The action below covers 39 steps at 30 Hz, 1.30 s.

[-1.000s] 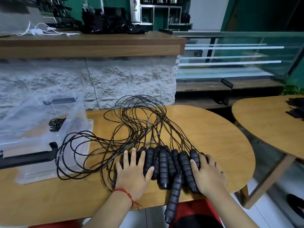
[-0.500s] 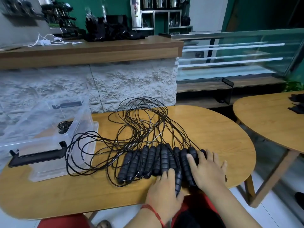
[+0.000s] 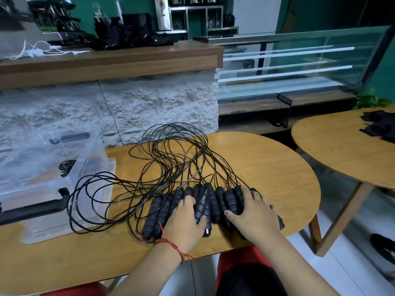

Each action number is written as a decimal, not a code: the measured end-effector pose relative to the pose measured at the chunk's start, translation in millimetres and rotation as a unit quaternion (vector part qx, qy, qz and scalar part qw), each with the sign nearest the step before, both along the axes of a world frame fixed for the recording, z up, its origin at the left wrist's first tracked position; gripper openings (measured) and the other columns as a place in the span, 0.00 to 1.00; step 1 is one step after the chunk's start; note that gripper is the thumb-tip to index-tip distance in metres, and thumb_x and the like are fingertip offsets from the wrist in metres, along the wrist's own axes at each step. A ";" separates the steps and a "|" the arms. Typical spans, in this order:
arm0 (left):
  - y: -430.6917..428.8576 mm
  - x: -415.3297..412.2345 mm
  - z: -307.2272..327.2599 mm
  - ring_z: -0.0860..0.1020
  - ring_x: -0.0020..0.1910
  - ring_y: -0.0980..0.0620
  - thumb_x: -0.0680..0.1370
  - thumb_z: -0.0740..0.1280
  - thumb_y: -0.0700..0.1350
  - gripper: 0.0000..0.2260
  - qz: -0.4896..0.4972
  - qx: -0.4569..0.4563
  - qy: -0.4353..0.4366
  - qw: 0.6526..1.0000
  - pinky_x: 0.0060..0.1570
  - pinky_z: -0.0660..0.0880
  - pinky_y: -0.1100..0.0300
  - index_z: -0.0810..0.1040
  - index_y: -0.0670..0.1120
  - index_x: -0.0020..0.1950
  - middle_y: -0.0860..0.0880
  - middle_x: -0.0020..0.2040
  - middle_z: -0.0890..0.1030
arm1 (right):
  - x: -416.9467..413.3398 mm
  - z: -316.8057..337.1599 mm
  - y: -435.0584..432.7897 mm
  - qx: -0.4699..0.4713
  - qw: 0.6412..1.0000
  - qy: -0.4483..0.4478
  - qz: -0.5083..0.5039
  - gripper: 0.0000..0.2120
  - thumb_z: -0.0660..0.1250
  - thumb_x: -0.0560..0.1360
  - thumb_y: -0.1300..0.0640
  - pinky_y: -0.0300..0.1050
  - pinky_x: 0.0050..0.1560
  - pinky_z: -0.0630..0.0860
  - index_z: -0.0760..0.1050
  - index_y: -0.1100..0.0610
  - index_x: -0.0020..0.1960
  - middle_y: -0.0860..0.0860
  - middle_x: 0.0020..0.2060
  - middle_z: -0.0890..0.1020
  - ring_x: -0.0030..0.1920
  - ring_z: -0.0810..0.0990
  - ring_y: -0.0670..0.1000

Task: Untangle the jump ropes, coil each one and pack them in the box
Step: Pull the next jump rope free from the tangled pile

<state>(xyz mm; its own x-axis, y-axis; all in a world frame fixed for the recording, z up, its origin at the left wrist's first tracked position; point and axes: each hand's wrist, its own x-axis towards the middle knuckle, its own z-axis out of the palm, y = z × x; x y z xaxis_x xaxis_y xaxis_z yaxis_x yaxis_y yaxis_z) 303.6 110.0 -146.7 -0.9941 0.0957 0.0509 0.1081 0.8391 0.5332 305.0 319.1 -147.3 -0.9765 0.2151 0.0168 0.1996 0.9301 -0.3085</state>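
Note:
Several jump ropes lie on the oval wooden table (image 3: 267,165). Their thin black cords (image 3: 171,159) form a tangled heap spreading to the back and left. The black foam handles (image 3: 213,201) sit side by side in a row near the front edge. My left hand (image 3: 183,223) rests on the left-middle handles with its fingers bent over them. My right hand (image 3: 254,212) lies spread over the right-hand handles. A clear plastic box (image 3: 94,150) with black latches stands at the left, and one coiled rope (image 3: 66,167) lies inside.
A stone-faced counter with a wooden top (image 3: 128,58) stands right behind the table. A second wooden table (image 3: 342,150) with black items (image 3: 380,127) is at the right. Some cord loops reach the box's front corner.
My left hand went from the left handles to the table's edge, brought up the handle that hung over it, and now rests mid-row. The right hand stayed on the right handles.

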 end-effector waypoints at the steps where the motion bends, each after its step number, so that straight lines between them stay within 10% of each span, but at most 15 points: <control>1: 0.8 0.0 -2.1 0.77 0.62 0.49 0.80 0.69 0.55 0.16 -0.002 -0.011 0.000 1.000 0.58 0.77 0.52 0.68 0.55 0.63 0.53 0.61 0.74 | -0.6 1.2 0.2 -0.003 1.000 0.004 0.000 0.44 0.63 0.75 0.29 0.57 0.71 0.69 0.55 0.47 0.83 0.49 0.76 0.69 0.76 0.66 0.56; 15: 32.7 21.6 9.3 0.67 0.75 0.51 0.80 0.68 0.55 0.23 -0.082 -0.091 0.177 0.977 0.73 0.69 0.49 0.69 0.55 0.73 0.55 0.73 0.69 | -9.7 6.6 74.7 -0.152 0.985 -0.058 -0.064 0.31 0.68 0.78 0.40 0.51 0.57 0.78 0.67 0.49 0.78 0.52 0.71 0.77 0.64 0.79 0.56; 22: 98.9 27.6 -6.5 0.49 0.84 0.41 0.81 0.62 0.60 0.32 -0.235 -0.151 0.095 0.955 0.81 0.51 0.37 0.55 0.59 0.83 0.50 0.85 0.55 | -2.5 -6.5 67.7 -0.150 0.985 -0.060 -0.064 0.30 0.66 0.78 0.38 0.55 0.59 0.78 0.70 0.49 0.76 0.53 0.67 0.74 0.65 0.76 0.58; 28: 98.1 21.9 -24.2 0.70 0.76 0.41 0.71 0.76 0.53 0.34 -0.190 -0.210 0.137 0.949 0.69 0.74 0.39 0.70 0.52 0.76 0.49 0.76 0.72 | -3.2 -12.9 65.2 -0.137 0.988 -0.043 -0.065 0.31 0.70 0.75 0.34 0.50 0.52 0.74 0.72 0.48 0.72 0.48 0.55 0.72 0.61 0.77 0.55; 35: 79.6 17.5 -32.7 0.80 0.66 0.42 0.66 0.80 0.56 0.39 -0.173 -0.203 0.139 0.954 0.59 0.81 0.44 0.71 0.54 0.74 0.50 0.72 0.77 | -6.5 -18.5 48.8 -0.082 0.994 -0.047 -0.053 0.34 0.69 0.76 0.35 0.55 0.63 0.76 0.66 0.49 0.76 0.51 0.69 0.72 0.69 0.71 0.56; 39: 81.2 16.5 -38.0 0.82 0.65 0.44 0.68 0.81 0.57 0.40 -0.183 -0.178 0.146 0.956 0.60 0.82 0.47 0.71 0.53 0.76 0.51 0.72 0.78 | -1.3 -13.8 40.3 -0.087 0.990 0.090 -0.062 0.20 0.65 0.81 0.39 0.51 0.60 0.75 0.76 0.46 0.69 0.47 0.63 0.78 0.65 0.72 0.52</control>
